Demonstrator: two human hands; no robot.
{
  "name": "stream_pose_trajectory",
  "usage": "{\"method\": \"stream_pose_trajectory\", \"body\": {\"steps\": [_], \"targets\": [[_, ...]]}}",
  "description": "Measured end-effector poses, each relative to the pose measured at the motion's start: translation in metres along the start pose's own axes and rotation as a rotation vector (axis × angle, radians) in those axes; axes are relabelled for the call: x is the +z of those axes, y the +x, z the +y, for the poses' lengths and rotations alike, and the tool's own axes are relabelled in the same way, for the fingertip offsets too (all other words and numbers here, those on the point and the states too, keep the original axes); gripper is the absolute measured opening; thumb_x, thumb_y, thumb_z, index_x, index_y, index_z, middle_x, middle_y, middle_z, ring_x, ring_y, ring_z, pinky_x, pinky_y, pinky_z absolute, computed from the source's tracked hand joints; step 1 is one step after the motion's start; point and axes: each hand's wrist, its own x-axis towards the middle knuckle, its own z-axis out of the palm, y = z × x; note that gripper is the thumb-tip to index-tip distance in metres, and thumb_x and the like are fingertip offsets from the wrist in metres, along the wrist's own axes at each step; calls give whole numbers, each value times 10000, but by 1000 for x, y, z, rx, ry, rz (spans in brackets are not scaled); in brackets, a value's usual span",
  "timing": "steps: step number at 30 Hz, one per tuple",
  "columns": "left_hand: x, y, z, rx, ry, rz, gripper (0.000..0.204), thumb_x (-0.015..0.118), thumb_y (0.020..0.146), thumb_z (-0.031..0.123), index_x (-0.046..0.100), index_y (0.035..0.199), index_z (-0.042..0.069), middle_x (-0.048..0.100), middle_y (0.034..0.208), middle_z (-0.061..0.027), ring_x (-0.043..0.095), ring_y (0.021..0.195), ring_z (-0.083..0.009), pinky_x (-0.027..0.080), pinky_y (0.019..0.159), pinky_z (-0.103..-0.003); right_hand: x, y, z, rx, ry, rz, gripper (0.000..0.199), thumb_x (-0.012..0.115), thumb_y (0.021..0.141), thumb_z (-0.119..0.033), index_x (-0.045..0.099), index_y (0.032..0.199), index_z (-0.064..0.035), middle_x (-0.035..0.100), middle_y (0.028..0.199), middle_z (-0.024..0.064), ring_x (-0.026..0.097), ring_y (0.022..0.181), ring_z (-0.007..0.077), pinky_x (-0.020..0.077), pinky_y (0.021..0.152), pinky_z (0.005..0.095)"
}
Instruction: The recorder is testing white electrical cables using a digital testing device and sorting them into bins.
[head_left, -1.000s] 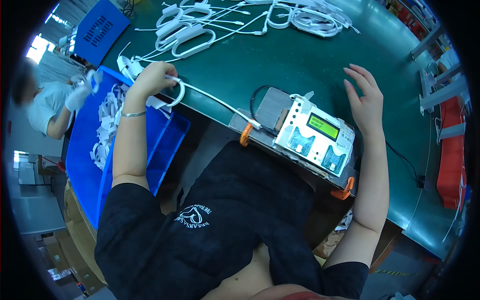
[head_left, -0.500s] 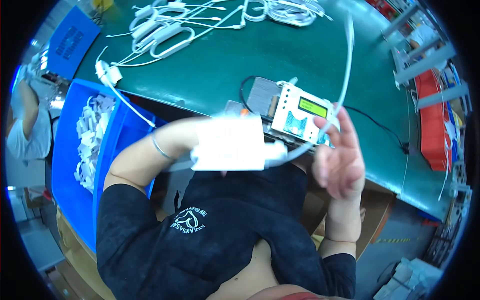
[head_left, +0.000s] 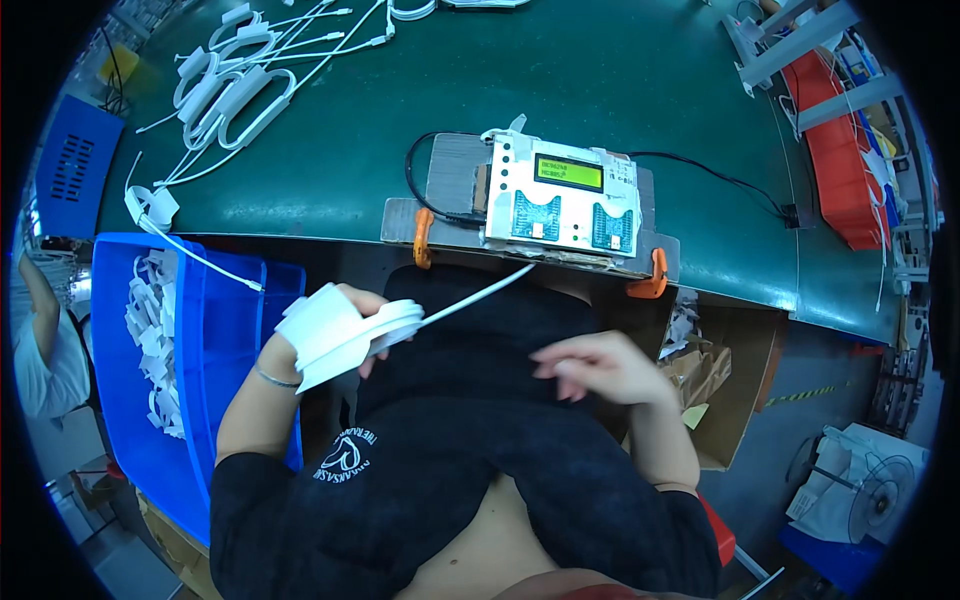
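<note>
A coiled white cable (head_left: 392,319) with a white paper wrap (head_left: 323,335) round it is in my left hand (head_left: 365,302), over my lap. The fingers show behind the coil, partly hidden by the wrap. One free length of the cable sticks out up and to the right, toward the table edge. My right hand (head_left: 612,368) hovers over the right side of my lap, fingers loosely bent and apart, with nothing visible in it. Beyond both hands, a white tester box (head_left: 562,215) with a lit green-yellow display sits at the table's front edge.
Orange clamps (head_left: 648,283) grip the tester's grey board at the green table's (head_left: 360,130) edge. Wrapped white cables (head_left: 235,95) lie at the far left. A blue bin (head_left: 225,330) with white paper pieces stands left, a cardboard box (head_left: 735,400) right, and a red bin (head_left: 840,150) far right.
The wrapped cable has moved left and down with my left hand. My right hand has come down from beside the tester, away from the cable's free length. The whole view has shifted.
</note>
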Motion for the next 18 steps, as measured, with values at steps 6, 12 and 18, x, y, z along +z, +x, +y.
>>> {"method": "stream_pose_trajectory", "body": {"steps": [6, 12, 18], "targets": [[29, 27, -3, -187, 88, -198, 395, 675, 813, 274, 630, 1023, -57, 651, 741, -128, 650, 579, -180, 543, 503, -251, 33, 44, 14, -555, 807, -104, 349, 624, 856, -220, 517, 1134, -39, 511, 1147, 160, 524, 669, 161, 450, 588, 276], [-48, 3, -44, 58, 488, -239, 241, 574, 834, 54, 632, 1049, -38, 659, 782, -78, 640, 660, -135, 501, 620, -242, -4, -12, 16, -839, 734, 356, 92, 556, 896, -106, 552, 923, -18, 559, 902, 128, 556, 769, 205, 495, 655, 305], [-37, -24, 1, 33, 1065, 130, 203, 552, 781, -41, 658, 951, -11, 621, 804, -96, 620, 695, -148, 509, 611, -269, -36, -50, 5, -1018, 660, 766, 196, 461, 960, -194, 511, 1053, -29, 499, 822, 35, 422, 702, 101, 382, 597, 233]]}}
